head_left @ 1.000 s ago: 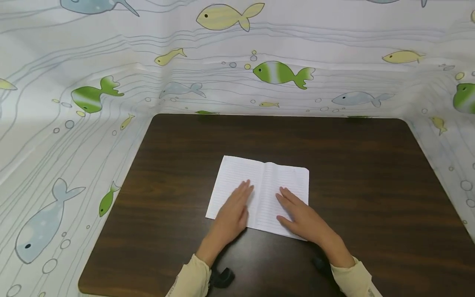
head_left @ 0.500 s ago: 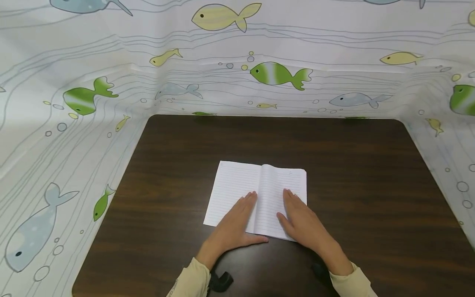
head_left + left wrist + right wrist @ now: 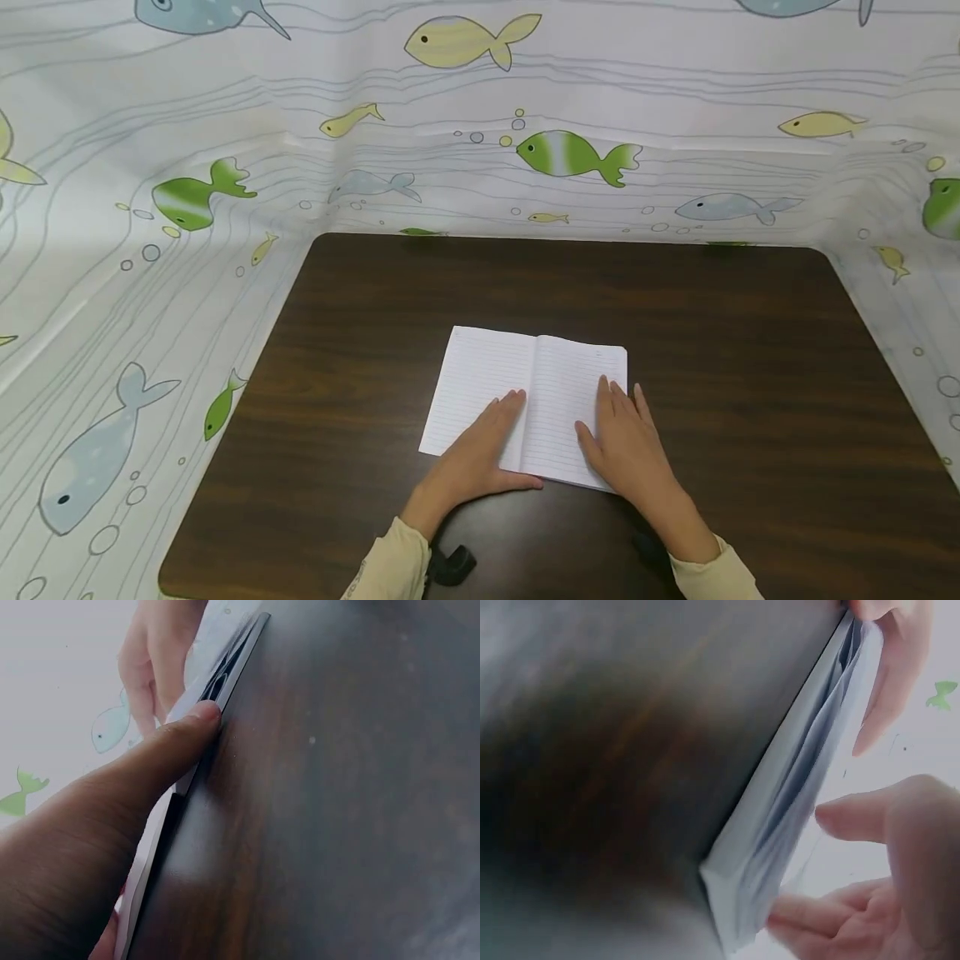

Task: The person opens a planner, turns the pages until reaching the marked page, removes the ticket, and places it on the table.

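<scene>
A lined notebook (image 3: 487, 358) lies spread on the dark wooden table (image 3: 337, 392), its ruled pages bearing no writing that shows. The left hand (image 3: 480, 446) rests on the left page, fingertips by the centre crease. Its thumb (image 3: 172, 746) stretches out at the notebook's near edge in the left wrist view. On the right page, near the outer edge, lies the right hand (image 3: 632, 450), fingers straight and slightly spread. The right wrist view shows the layered page edges (image 3: 810, 765) slightly parted, with the right hand's fingertips right beside them. The palms' undersides are hidden.
A black strap end (image 3: 453, 567) sticks out by the left wrist, and a dark piece (image 3: 648, 546) shows by the right. White fabric (image 3: 600, 83) printed with fish surrounds the table's back and sides.
The left hand has slid toward the crease and its thumb has swung out to the near edge. The right hand has moved right across its page, and the pages by the crease lie flatter.
</scene>
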`<state>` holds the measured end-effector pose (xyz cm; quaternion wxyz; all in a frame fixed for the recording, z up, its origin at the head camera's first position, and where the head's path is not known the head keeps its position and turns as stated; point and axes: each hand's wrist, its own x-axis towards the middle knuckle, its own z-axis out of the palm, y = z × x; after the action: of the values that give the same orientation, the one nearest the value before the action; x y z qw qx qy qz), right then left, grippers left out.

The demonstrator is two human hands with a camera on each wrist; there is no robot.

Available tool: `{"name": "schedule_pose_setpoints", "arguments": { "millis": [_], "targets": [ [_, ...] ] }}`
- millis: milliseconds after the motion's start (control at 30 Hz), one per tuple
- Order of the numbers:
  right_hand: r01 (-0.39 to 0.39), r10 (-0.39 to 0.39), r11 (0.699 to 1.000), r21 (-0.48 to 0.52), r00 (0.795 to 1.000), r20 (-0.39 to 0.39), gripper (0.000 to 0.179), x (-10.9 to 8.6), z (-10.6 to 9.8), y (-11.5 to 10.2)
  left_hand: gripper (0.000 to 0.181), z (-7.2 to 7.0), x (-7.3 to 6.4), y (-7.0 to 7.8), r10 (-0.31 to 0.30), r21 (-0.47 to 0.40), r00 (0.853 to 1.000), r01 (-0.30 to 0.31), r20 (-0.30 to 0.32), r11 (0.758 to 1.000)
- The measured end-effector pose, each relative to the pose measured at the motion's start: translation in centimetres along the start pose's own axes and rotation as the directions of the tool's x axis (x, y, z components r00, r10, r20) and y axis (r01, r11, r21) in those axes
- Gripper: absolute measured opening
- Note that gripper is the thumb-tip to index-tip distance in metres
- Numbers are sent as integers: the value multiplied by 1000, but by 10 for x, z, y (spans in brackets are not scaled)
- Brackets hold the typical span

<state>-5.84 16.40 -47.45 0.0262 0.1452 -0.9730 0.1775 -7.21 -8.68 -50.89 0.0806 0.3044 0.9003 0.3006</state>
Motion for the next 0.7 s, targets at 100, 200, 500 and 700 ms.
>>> {"name": "schedule_pose_setpoints", "arguments": {
  "millis": [100, 200, 500, 700],
  "targets": [
    [10, -10, 1000, -22, 1000, -13, 68, -2, 0, 5, 122, 2, 1, 1, -7, -2, 1000, 7, -5, 1000],
    [45, -45, 997, 56, 999, 6, 65, -3, 3, 8, 121, 3, 1, 1, -38, -23, 999, 39, 9, 999],
    [-27, 8, 968, 250, 997, 74, 70, -4, 6, 13, 108, -4, -4, -2, 4, -72, 1000, -6, -22, 997],
    [-83, 101, 942, 326, 994, -38, 62, -3, -2, 25, 89, -7, -15, -4, 74, -73, 990, -83, -117, 994]
  ]
}}
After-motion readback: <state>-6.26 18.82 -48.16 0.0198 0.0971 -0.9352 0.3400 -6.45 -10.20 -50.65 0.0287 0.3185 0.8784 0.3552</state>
